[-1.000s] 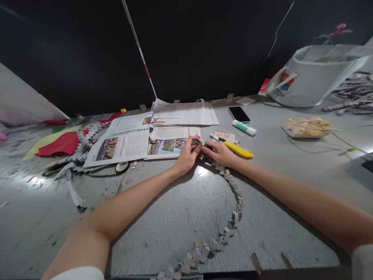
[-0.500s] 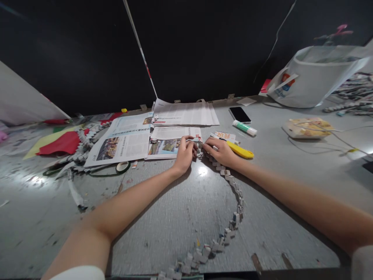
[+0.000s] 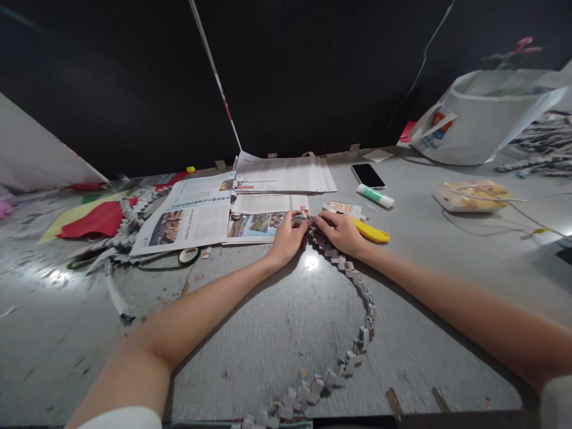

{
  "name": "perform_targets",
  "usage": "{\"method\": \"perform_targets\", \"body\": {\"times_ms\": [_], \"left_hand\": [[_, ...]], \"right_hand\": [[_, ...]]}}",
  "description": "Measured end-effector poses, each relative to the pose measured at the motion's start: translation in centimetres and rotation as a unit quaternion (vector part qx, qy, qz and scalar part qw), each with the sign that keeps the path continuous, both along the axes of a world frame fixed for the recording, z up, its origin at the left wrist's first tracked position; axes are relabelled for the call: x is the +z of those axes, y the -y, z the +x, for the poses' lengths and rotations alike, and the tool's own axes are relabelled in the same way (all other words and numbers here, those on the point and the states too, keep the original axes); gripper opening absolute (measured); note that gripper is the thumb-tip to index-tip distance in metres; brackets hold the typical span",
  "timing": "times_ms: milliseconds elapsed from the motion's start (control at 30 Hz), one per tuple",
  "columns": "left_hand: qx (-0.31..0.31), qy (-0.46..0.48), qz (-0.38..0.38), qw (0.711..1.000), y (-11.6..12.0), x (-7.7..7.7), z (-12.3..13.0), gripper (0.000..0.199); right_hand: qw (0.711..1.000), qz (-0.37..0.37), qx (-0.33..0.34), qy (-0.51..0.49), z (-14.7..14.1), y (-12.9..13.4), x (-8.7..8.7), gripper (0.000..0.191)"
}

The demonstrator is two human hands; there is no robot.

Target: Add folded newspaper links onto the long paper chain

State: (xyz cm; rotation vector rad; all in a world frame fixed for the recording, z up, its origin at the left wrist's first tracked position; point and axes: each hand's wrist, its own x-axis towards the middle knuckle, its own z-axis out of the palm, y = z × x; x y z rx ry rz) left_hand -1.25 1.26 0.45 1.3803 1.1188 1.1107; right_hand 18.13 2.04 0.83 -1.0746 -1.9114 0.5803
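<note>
- The scuffed grey table [image 3: 268, 333] is under the open newspaper [image 3: 192, 208]; a black wall [image 3: 313, 77] stands behind it.
- Right of the newspaper, left hand [image 3: 288, 239] and right hand [image 3: 342, 232] pinch the paper chain [image 3: 367, 310] at its far end.
- Left fingertips have come closer to the right ones.

Pale sleeves [image 3: 120, 419], bare forearms [image 3: 214, 307]

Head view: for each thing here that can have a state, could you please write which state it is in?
Left hand: fingers closed on the paper chain's far end
Right hand: fingers closed there too
Paper chain: linked, lying in a curve
Newspaper sheet: spread out
Phone: flat, screen dark
Glue stick: on its side
Yellow handle: lying down, partly hidden
White bag: standing, open
</note>
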Motion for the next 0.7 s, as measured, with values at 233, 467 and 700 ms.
{"method": "perform_targets", "body": {"times_ms": [233, 467, 700], "left_hand": [[0.004, 0.063, -0.004, 0.998, -0.21, -0.18, 0.02, 0.041], [0.014, 0.203, -0.031, 0.979, -0.56, 0.2, -0.47, 0.053], [-0.04, 0.227, -0.063, 0.971, -0.79, 0.31, -0.74, 0.064]], "right_hand": [[0.999, 0.0, 0.039, -0.025, 0.3, 0.26, 0.25, 0.045], [0.992, 0.072, 0.007, -0.104, 0.17, 0.1, 0.2, 0.034], [0.994, 0.028, 0.005, -0.107, 0.21, -0.32, -0.51, 0.038]]}}
